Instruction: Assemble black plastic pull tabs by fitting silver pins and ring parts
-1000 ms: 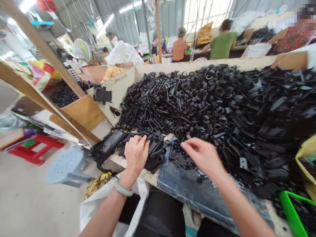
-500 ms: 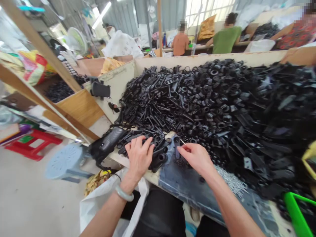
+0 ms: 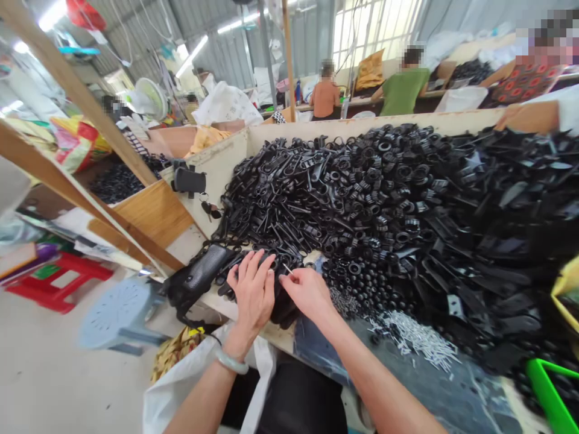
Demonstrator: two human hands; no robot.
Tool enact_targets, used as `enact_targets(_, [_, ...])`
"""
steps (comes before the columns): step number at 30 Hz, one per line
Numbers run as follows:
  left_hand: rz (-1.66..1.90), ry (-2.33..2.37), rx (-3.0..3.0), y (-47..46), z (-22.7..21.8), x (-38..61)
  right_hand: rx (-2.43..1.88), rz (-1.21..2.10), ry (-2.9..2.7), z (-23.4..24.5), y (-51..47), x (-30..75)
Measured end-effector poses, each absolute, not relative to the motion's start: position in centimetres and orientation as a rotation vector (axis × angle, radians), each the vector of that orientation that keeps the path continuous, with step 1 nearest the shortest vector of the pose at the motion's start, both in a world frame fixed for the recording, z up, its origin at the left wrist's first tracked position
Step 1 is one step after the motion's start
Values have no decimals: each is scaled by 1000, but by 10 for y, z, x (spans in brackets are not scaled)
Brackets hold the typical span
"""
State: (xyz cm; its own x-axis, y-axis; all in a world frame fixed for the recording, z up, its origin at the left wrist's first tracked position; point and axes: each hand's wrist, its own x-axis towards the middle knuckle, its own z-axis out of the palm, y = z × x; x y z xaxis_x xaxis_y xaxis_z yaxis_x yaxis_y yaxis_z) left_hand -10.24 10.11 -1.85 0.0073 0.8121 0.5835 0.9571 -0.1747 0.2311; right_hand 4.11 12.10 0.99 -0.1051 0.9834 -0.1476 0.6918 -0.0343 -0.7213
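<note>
Left hand (image 3: 251,290), fingers spread over black parts (image 3: 284,308), palm hidden | Right hand (image 3: 310,295), 3 o'clock of it, pinching slim pin (image 3: 288,269), lower end obscured | Green bin (image 3: 540,389), 4 o'clock, cropped

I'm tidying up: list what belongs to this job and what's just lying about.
Likely job:
thin silvery metal pin, in right hand
long black plastic parts, by left hand
heaped silvery metal pins

Likely lying about:
round pale-blue plastic stool
rectangular red plastic stool

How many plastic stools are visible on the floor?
2: a light-blue plastic stool with perforated round seat, left of the white bag; a red plastic stool, farther left. Others may be hidden.
</note>
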Motion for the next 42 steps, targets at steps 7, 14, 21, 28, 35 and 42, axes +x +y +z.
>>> enact_targets(7, [-796, -1779, -2216, 101, -22, -104, -1748, 823, -2097, 21, 150, 70])
enact_targets(14, [-775, -1803, -2177, 100, -18, -100, -2046, 357, -2049, 15, 206, 104])
enact_targets(21, [-778, -1786, -2192, 96, -16, -100, -2094, 284, -2075, 13, 203, 108])
enact_targets(28, [-818, -1780, -2157, 88, -6, -101, -2091, 400, -2052, 9, 200, 95])
enact_targets(35, [-1468, -1963, -2263, 78, 8, -84, -1962, 554, -1808, 36, 171, 134])
enact_targets(42, [-3180, -2615, -2162, 68, 20, -4, -1547, 955, -1719, 32, 59, 146])
